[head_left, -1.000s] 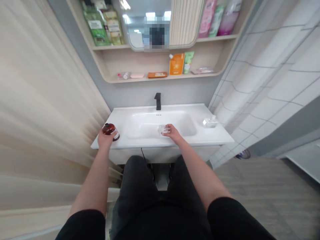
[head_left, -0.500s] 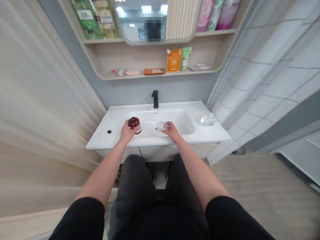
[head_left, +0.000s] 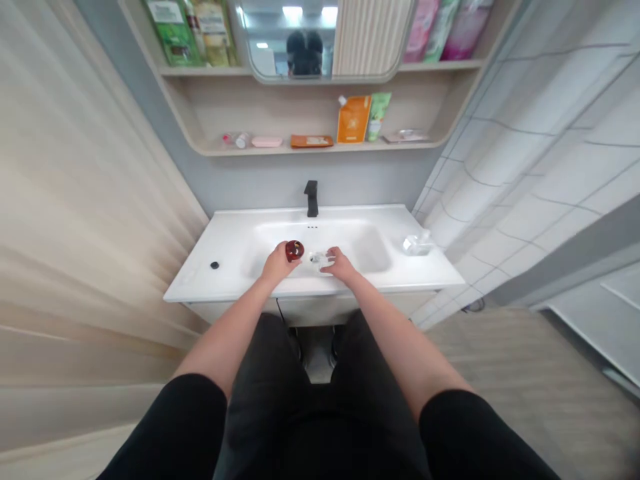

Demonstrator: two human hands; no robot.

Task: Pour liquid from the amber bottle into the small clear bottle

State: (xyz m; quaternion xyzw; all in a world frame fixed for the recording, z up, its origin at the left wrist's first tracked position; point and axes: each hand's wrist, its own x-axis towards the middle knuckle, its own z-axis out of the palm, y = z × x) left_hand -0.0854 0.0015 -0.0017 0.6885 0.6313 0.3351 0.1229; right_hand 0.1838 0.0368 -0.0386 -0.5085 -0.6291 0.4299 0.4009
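Note:
My left hand [head_left: 278,265] is wrapped round a dark red-brown bottle [head_left: 295,251] with no cap on its neck, held over the left half of the white sink [head_left: 373,250]. To its right, my right hand [head_left: 342,265] grips a small clear container [head_left: 323,260] by its right side, above the middle of the basin. A short gap separates the two vessels. Whether the clear container holds anything is too small to tell. Beyond both hands stands a black faucet [head_left: 312,199].
A small black round piece [head_left: 215,265] lies on the counter at left. Another clear bottle [head_left: 419,244] stands at its right end. Above, a shelf [head_left: 270,151] carries an orange pouch [head_left: 355,120], a green tube [head_left: 379,117] and small items, below a mirror [head_left: 270,57].
My left hand has brought the red-brown bottle rightward, closer to the clear container. The bottle's top now faces me more, and its label no longer shows. The clear container has dropped slightly lower in view.

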